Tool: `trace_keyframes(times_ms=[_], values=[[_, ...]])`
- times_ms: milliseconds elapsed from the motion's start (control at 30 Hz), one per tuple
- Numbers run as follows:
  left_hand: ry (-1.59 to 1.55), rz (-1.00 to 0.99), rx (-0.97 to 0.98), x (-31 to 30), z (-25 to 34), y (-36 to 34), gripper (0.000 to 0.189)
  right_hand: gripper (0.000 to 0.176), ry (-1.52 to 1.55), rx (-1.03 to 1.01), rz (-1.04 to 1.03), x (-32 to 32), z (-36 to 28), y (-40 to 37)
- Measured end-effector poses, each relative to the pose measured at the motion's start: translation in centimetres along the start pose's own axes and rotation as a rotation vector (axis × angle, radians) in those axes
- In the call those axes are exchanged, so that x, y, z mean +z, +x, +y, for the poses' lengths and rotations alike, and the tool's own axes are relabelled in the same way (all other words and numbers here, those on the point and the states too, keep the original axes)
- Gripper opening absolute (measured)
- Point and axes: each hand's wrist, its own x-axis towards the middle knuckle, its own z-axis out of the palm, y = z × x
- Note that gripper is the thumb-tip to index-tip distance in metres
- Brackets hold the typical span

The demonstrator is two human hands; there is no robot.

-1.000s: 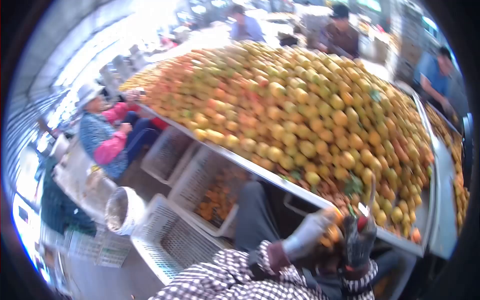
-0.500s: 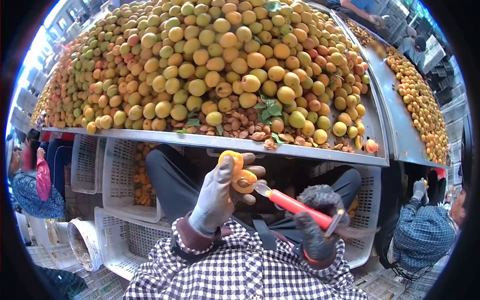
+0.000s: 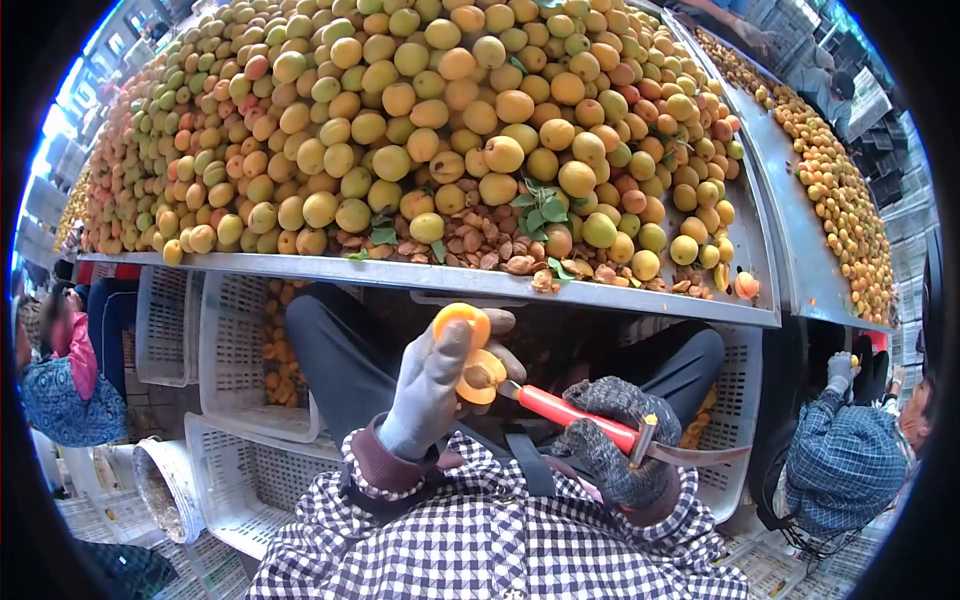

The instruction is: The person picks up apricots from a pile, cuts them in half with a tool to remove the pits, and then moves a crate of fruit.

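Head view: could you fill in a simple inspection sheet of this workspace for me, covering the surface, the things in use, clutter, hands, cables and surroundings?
Surface: metal table, heaped with fruit.
Job's things: split fruit, pit showing in its lower half; red-handled tool, tip at that half, contact unclear.
Clutter: loose pits and leaves near the table's front edge.
Hands: left hand, grey glove, holds the split fruit; right hand, dark glove, grips the tool.
Cables: nothing certain; dark strands at lower right are unclear.
Surroundings: crates and a bucket; co-workers on both sides.
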Motion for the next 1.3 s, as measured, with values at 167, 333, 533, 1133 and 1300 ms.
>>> trace_keyframes(times_ms=[167,333,533,1133,1300], values=[[-0.009,0.031,-0.029,-0.6,0.4,-0.1,0.057,0.015,-0.002,0.010,0.038,1.2,-0.4,-0.9],[0.000,0.017,0.000,0.2,0.4,-0.1,0.055,0.014,0.062,-0.024,0.109,2.6,0.3,-1.3],[-0.032,0.035,-0.042,-0.6,-0.1,0.2,0.059,0.014,0.138,-0.070,0.161,4.6,1.6,-1.1],[-0.186,0.275,-0.060,-1.4,-1.8,1.9,0.059,0.016,0.657,0.365,0.151,4.1,1.9,2.1],[0.042,0.254,0.085,-2.0,-3.3,2.3,0.062,0.037,0.028,-0.231,-0.074,6.0,4.7,0.7]])
